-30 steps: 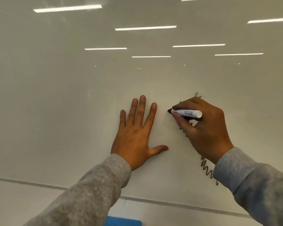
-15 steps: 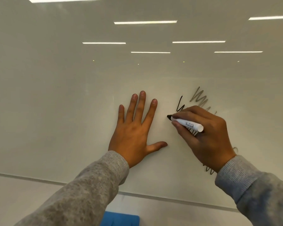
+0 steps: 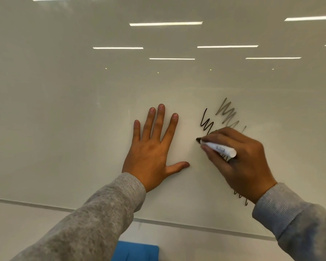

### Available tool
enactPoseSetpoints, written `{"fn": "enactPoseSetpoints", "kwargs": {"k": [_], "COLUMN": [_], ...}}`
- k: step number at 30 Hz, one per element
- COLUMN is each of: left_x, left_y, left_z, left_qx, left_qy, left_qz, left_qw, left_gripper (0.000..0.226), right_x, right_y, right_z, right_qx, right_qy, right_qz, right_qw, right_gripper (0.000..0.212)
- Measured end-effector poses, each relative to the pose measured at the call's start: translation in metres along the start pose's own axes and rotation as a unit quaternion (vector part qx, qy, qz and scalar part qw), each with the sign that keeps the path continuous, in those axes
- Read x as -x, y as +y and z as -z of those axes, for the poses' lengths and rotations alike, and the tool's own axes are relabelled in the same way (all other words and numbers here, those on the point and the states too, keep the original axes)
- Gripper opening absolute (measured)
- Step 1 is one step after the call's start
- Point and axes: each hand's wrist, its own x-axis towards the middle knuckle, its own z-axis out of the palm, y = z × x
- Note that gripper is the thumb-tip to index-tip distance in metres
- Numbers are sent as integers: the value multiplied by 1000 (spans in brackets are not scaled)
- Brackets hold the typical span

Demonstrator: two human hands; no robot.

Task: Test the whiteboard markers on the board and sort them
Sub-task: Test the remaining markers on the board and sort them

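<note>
Currently, a marker [image 3: 217, 147] is gripped in the curled fingers of the right hand [image 3: 241, 161], its dark tip set against the whiteboard [image 3: 83, 110]. The left hand [image 3: 152, 147] is laid flat on the board just beside, fingers spread. A crisp black zigzag [image 3: 205, 121] is drawn above the tip, a faint grey scribble [image 3: 227, 113] beside it. Testing is judged underway; no sorting is shown. A blue object [image 3: 137, 250] is seen below.
</note>
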Motion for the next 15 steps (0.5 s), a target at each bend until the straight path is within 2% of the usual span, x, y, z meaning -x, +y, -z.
{"fn": "enactPoseSetpoints", "kwargs": {"k": [2, 5, 9, 13, 15], "left_x": [0, 1, 1, 1, 2], "left_y": [0, 0, 0, 1, 1], "left_z": [1, 0, 0, -2, -2], "left_qx": [1, -2, -5, -10, -12], "left_qy": [0, 2, 2, -1, 1], "left_qz": [-2, -2, 0, 0, 0], "left_qw": [1000, 1000, 1000, 1000, 1000], "left_gripper": [115, 114, 114, 115, 114], "right_x": [1, 11, 12, 23, 22], "right_y": [-1, -5, 1, 0, 3], "right_z": [2, -3, 4, 0, 4], "right_qx": [-2, 1, 3, 12, 6], "right_qy": [3, -68, -12, -57, -33], "right_qz": [-16, 24, -10, 12, -4], "right_qw": [1000, 997, 1000, 998, 999], "right_gripper": [20, 19, 19, 20, 19]}}
